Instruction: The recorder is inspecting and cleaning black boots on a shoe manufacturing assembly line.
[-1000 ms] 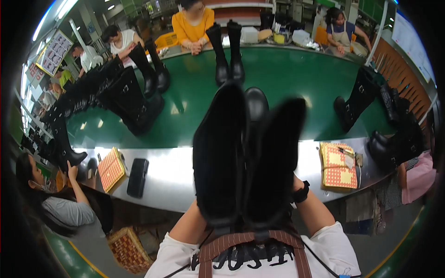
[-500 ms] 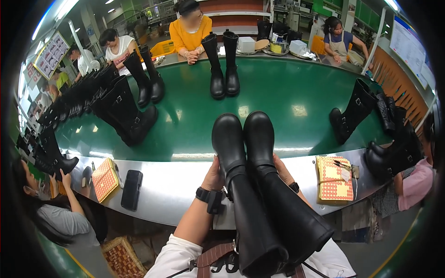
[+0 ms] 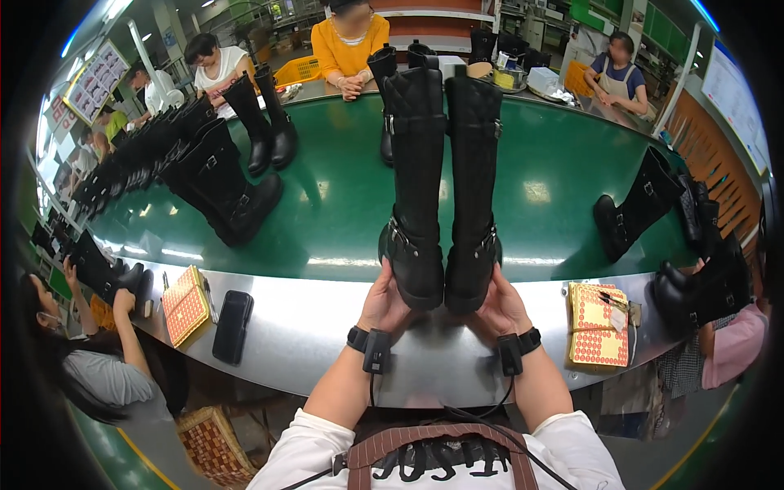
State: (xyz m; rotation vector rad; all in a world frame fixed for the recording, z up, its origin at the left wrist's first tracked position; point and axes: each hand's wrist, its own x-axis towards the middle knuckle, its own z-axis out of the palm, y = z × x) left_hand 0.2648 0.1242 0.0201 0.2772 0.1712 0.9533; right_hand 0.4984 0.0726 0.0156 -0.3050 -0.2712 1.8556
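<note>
Two black boots [image 3: 445,188] upright (side by side) | left hand [image 3: 385,300], right hand [image 3: 500,306] grip cupping their heels

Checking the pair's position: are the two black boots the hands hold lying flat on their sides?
No. The two black boots stand upright, left hand and right hand cupping the feet.

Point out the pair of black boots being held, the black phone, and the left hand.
pair of black boots [image 3: 445,188], head view, on the shafts.
black phone [image 3: 233,325], head view, its middle.
left hand [image 3: 384,300], head view, back of hand.
</note>
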